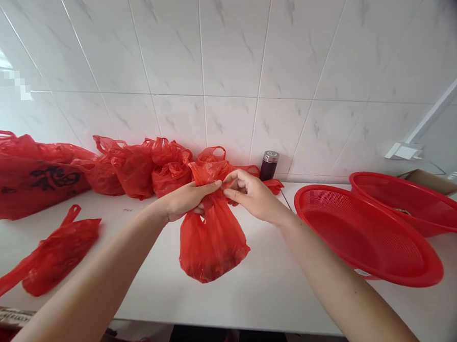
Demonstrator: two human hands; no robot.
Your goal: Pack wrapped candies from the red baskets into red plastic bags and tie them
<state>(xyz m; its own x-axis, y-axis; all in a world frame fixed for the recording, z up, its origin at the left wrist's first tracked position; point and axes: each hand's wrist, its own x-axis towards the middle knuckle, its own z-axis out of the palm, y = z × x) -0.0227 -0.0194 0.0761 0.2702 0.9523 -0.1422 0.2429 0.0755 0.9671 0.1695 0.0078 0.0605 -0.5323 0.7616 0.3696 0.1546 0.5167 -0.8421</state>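
A filled red plastic bag [214, 243] hangs upright in front of me over the white table. My left hand [187, 198] is closed round its gathered neck, the thumb lying across the front. At the right side of the neck, my right hand [247, 190] pinches the plastic between thumb and fingertips. The top of the bag flares out above both hands. What is inside shows only as dark shapes through the plastic at the bottom.
Several filled red bags [134, 171] line the tiled wall, beside a large printed red bag [33, 173]. Another red bag [60, 251] lies at left. A dark flask [269, 165] stands behind my right hand. Two red plastic baskets [362, 235] and a white socket [403, 150] are at right.
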